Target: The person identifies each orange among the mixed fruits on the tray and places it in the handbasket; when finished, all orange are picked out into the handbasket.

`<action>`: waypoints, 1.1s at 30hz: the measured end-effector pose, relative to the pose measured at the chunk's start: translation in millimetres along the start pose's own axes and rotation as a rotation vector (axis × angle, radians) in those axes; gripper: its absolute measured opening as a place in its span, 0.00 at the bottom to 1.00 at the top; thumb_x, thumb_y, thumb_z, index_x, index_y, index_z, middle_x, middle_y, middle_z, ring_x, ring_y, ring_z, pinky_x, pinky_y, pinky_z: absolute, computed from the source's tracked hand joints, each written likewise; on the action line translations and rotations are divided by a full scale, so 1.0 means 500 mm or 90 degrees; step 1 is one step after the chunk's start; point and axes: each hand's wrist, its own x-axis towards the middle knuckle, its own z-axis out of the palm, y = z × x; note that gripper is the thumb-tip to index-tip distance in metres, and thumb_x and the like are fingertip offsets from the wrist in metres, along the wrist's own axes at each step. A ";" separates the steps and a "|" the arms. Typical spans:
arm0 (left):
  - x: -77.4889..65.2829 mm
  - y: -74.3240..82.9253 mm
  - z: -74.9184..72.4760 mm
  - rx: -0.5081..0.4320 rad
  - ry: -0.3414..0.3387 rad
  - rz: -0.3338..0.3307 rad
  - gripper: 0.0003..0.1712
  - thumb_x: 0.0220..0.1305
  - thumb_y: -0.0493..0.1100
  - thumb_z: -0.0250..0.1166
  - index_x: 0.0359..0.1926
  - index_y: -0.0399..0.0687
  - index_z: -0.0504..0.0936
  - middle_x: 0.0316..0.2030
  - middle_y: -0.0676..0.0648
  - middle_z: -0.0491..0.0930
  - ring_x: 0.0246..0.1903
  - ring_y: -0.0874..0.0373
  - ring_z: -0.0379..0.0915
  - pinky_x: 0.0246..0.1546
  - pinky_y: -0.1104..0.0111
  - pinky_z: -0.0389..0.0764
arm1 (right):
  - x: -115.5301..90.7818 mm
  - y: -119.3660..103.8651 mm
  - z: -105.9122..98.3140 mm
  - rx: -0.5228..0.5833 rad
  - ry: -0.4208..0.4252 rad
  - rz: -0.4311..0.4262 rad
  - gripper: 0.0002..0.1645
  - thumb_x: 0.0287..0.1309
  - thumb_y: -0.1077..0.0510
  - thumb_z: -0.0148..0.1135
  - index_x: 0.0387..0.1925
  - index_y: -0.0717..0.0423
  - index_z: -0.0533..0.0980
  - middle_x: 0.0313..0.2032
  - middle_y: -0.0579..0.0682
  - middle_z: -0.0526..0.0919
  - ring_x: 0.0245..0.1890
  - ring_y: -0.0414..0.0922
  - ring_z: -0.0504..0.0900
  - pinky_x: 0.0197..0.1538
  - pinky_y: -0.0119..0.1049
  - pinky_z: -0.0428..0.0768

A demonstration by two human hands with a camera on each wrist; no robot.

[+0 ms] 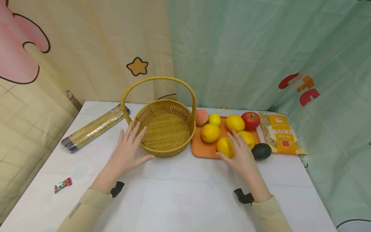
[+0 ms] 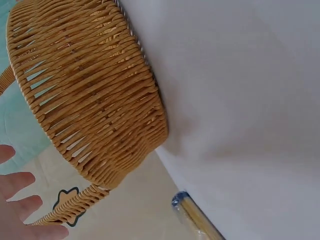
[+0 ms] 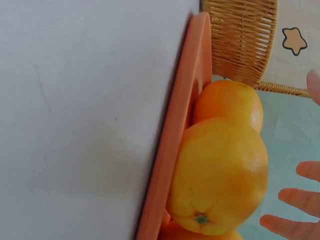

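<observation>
My left hand (image 1: 126, 156) hovers with spread fingers at the near left side of a woven basket (image 1: 166, 133) with a tall arched handle. In the left wrist view, its fingertips (image 2: 20, 182) show beside the basket's handle. My right hand (image 1: 242, 158) is held over the near edge of an orange tray (image 1: 200, 152), fingers apart, holding nothing. Beneath it lies a large yellow-orange fruit (image 3: 220, 175) with a green stem spot. Round it on the tray are orange fruits (image 1: 210, 133), a small yellow-green fruit (image 1: 214, 119), a peach (image 1: 202, 117) and a red apple (image 1: 250, 120).
A dark green oval fruit (image 1: 261, 151) sits at the tray's near right corner. Right of the tray lies a yellow-and-clear food bag (image 1: 281, 134). A long clear-wrapped pack (image 1: 95, 127) lies left of the basket, and a small wrapped candy (image 1: 63, 185) is at front left. Curtains hang behind.
</observation>
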 end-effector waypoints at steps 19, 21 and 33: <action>-0.006 -0.011 0.038 -0.265 -0.006 -0.347 0.48 0.71 0.61 0.55 0.72 0.28 0.50 0.67 0.26 0.55 0.64 0.32 0.62 0.60 0.41 0.75 | -0.001 -0.002 0.051 -0.019 0.048 0.054 0.49 0.50 0.53 0.76 0.69 0.65 0.62 0.65 0.67 0.64 0.62 0.65 0.63 0.63 0.63 0.75; 0.002 -0.014 0.045 -0.317 -0.014 -0.382 0.47 0.72 0.58 0.55 0.72 0.27 0.47 0.67 0.26 0.56 0.63 0.33 0.63 0.60 0.43 0.76 | 0.001 0.000 0.056 -0.026 0.061 0.053 0.47 0.49 0.56 0.77 0.66 0.65 0.64 0.63 0.68 0.66 0.60 0.64 0.64 0.61 0.62 0.76; 0.018 -0.012 0.050 -0.422 -0.045 -0.457 0.39 0.72 0.42 0.52 0.73 0.27 0.44 0.68 0.25 0.57 0.63 0.32 0.65 0.59 0.49 0.81 | 0.006 -0.012 0.058 -0.008 0.093 0.050 0.44 0.46 0.57 0.77 0.63 0.64 0.66 0.58 0.66 0.71 0.56 0.62 0.67 0.59 0.59 0.78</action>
